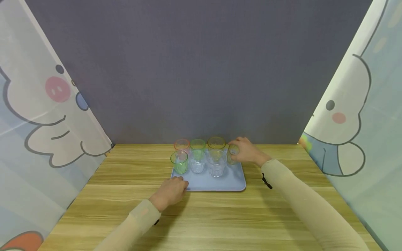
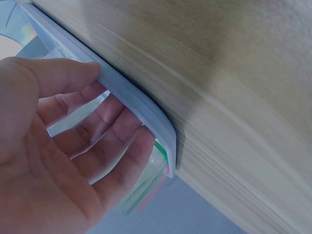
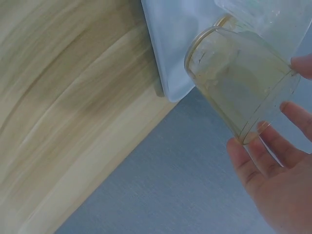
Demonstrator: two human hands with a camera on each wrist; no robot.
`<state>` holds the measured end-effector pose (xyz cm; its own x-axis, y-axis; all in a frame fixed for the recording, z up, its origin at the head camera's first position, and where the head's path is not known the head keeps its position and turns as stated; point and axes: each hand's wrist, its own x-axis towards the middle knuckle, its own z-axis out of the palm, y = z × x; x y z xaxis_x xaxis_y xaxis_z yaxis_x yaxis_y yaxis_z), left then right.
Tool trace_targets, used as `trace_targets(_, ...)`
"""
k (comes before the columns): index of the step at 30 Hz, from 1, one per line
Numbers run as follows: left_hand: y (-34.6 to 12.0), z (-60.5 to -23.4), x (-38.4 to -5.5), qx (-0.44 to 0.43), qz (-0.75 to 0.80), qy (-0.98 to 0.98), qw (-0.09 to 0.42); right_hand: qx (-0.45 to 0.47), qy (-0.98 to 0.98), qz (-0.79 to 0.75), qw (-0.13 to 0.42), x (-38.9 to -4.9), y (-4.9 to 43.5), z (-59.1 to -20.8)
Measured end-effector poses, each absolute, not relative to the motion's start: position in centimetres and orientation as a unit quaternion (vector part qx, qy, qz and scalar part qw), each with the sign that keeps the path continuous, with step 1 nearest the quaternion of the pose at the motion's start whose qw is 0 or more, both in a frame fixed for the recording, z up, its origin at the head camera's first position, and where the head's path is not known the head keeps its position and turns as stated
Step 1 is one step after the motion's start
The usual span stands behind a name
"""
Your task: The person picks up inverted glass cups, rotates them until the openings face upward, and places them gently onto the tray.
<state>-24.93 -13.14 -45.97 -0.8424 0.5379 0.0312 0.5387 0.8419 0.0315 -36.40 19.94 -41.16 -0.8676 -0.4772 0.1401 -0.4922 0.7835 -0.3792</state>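
My right hand (image 1: 246, 150) grips a yellow-tinted drinking glass (image 1: 232, 155) at the right end of a pale blue tray (image 1: 204, 184). In the right wrist view, thumb and fingers (image 3: 239, 155) pinch the rim of that glass (image 3: 239, 80), whose base end is toward the tray (image 3: 170, 73). My left hand (image 1: 172, 191) is at the tray's near left corner. The left wrist view shows its thumb and curled fingers (image 2: 129, 161) holding the tray's rim (image 2: 141, 105). Whether the held glass touches the tray is hard to tell.
Several other glasses stand on the tray: a pink one (image 1: 181, 145), green ones at the back (image 1: 198, 144) and front left (image 1: 179, 164), a larger yellow one (image 1: 216, 142), and clear ones (image 1: 216, 169). Behind the wooden table (image 1: 213, 219) rises a grey panel (image 1: 201, 69); printed curtains (image 1: 34, 146) hang at both sides.
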Motion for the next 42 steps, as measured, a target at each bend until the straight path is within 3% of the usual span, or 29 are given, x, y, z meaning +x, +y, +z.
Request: trace_targets(42,-13.1,-45.9,-24.8,-0.283,-0.004,-0.959,0.009,0.26,-0.945,0.2,0.013,-36.7,19.3,-42.9)
